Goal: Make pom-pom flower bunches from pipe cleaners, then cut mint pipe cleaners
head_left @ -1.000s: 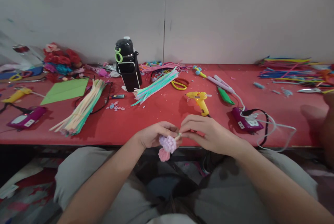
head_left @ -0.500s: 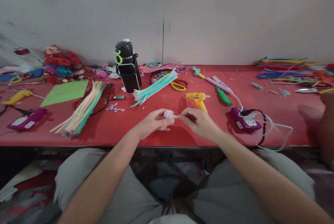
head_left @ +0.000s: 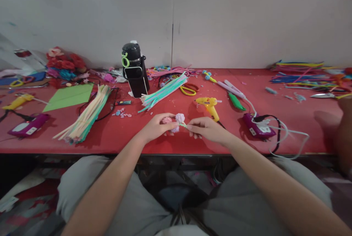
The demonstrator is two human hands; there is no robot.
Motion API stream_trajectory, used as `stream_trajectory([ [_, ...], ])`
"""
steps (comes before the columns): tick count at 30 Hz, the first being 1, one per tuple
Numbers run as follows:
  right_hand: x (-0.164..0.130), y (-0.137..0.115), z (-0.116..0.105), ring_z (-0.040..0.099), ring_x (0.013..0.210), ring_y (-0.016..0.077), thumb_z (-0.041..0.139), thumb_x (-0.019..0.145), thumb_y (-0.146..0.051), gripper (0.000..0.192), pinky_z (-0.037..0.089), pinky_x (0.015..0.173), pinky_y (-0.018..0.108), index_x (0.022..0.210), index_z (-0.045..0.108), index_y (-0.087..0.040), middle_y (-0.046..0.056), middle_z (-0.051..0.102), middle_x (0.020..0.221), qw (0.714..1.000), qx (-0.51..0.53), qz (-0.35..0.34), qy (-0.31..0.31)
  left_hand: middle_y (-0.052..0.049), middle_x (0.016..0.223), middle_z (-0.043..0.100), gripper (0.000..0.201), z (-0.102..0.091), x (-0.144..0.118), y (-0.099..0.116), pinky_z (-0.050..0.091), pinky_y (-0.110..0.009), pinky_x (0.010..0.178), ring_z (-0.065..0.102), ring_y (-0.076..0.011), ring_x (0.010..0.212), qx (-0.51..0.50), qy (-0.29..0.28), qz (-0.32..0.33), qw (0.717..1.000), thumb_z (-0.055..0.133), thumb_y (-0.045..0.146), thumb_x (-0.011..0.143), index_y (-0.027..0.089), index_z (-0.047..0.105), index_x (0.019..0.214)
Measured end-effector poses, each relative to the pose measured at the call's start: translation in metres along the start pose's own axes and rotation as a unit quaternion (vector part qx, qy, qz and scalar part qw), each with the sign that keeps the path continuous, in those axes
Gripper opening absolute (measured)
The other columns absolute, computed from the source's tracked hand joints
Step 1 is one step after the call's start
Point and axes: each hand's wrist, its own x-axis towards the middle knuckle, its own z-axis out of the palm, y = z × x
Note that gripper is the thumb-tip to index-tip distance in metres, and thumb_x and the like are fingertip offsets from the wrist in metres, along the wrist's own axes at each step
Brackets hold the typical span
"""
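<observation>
Between my hands, over the front of the red table point(head_left: 132, 138), is a small cluster of pale pink and lilac pipe-cleaner flowers point(head_left: 180, 118) with a light green stem point(head_left: 183, 125). My left hand point(head_left: 158, 127) is closed around the flowers, thumb on top, hiding part of them. My right hand point(head_left: 202, 129) pinches the stem's end between thumb and fingers. Behind my right hand lies a yellow glue gun point(head_left: 208, 104). A bundle of mint and pink pipe cleaners point(head_left: 165, 91) lies beyond my left hand.
A black bottle point(head_left: 134, 71) stands at the back. Cream and green pipe cleaners point(head_left: 85, 115) and a green sheet point(head_left: 68, 96) lie left. A purple power strip point(head_left: 258, 127) with cables, a lilac hair straightener point(head_left: 232, 89) and scissors point(head_left: 323, 95) are to the right. Another person's arm point(head_left: 346, 133) shows at the right edge.
My left hand has turned the flowers, so more pink and lilac blooms show. My right hand has shifted slightly down and now pinches the stem with its fingers further underneath.
</observation>
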Motion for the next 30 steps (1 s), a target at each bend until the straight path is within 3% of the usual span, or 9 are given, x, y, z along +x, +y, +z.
stream_trajectory([
  [4, 0.0, 0.002, 0.01, 0.056, 0.061, 0.0117, 0.064, 0.089, -0.056, 0.042, 0.043, 0.059, 0.025, 0.079, 0.065, -0.015, 0.001, 0.062, 0.066, 1.0, 0.013, -0.013, 0.023, -0.007, 0.08, 0.075, 0.038, 0.0, 0.003, -0.002, 0.048, -0.024, 0.054, 0.071, -0.0174, 0.066, -0.045, 0.004, -0.006, 0.999, 0.07, 0.049, 0.087, 0.014, 0.07, 0.1],
  [8, 0.002, 0.002, 0.023, 0.055, 0.06, 0.012, 0.063, 0.09, -0.051, 0.038, 0.045, 0.062, 0.027, 0.077, 0.062, -0.016, 0.001, 0.062, 0.067, 0.997, 0.016, -0.048, 0.062, -0.007, 0.069, 0.072, 0.048, 0.002, 0.007, -0.004, 0.045, -0.024, 0.053, 0.068, -0.0156, 0.059, -0.085, 0.066, -0.047, 0.993, 0.065, 0.061, 0.087, 0.013, 0.069, 0.087],
  [14, 0.006, 0.007, 0.038, 0.053, 0.059, 0.014, 0.056, 0.093, -0.047, 0.034, 0.041, 0.058, 0.028, 0.074, 0.058, -0.019, 0.0, 0.058, 0.064, 0.983, -0.042, -0.082, 0.158, -0.006, 0.056, 0.066, 0.055, 0.009, 0.009, -0.008, 0.043, -0.025, 0.05, 0.06, -0.0144, 0.049, -0.123, 0.103, -0.078, 0.984, 0.064, 0.067, 0.083, 0.013, 0.069, 0.074],
  [18, 0.008, 0.009, 0.044, 0.048, 0.059, 0.0141, 0.053, 0.094, -0.044, 0.032, 0.037, 0.057, 0.028, 0.072, 0.055, -0.02, 0.0, 0.054, 0.063, 0.97, -0.073, -0.099, 0.21, -0.004, 0.07, 0.068, 0.046, 0.014, 0.007, -0.007, 0.05, -0.027, 0.061, 0.064, -0.015, 0.062, -0.192, 0.119, -0.061, 0.972, 0.073, 0.06, 0.078, 0.014, 0.071, 0.081],
  [22, 0.009, 0.01, 0.046, 0.047, 0.061, 0.0149, 0.052, 0.094, -0.044, 0.033, 0.036, 0.059, 0.028, 0.072, 0.055, -0.02, 0.0, 0.054, 0.065, 0.968, -0.083, -0.099, 0.214, -0.001, 0.081, 0.065, 0.032, 0.015, 0.006, -0.004, 0.051, -0.024, 0.068, 0.061, -0.012, 0.074, -0.261, 0.112, -0.021, 0.959, 0.085, 0.04, 0.068, 0.016, 0.069, 0.084],
  [26, 0.009, 0.009, 0.046, 0.048, 0.062, 0.0152, 0.05, 0.096, -0.047, 0.034, 0.036, 0.06, 0.029, 0.075, 0.057, -0.02, 0.0, 0.055, 0.066, 0.975, -0.092, -0.076, 0.188, 0.0, 0.078, 0.062, 0.024, 0.015, 0.008, -0.004, 0.046, -0.023, 0.061, 0.058, -0.0112, 0.069, -0.228, 0.135, -0.035, 0.964, 0.079, 0.034, 0.07, 0.016, 0.066, 0.08],
  [30, 0.007, 0.01, 0.045, 0.053, 0.066, 0.0163, 0.053, 0.095, -0.045, 0.032, 0.038, 0.065, 0.029, 0.08, 0.063, -0.019, 0.002, 0.063, 0.072, 0.977, -0.129, -0.06, 0.161, -0.003, 0.08, 0.067, 0.014, 0.009, 0.008, -0.007, 0.05, -0.028, 0.067, 0.064, -0.0164, 0.073, -0.081, 0.163, -0.018, 0.983, 0.072, 0.027, 0.071, 0.018, 0.062, 0.076],
])
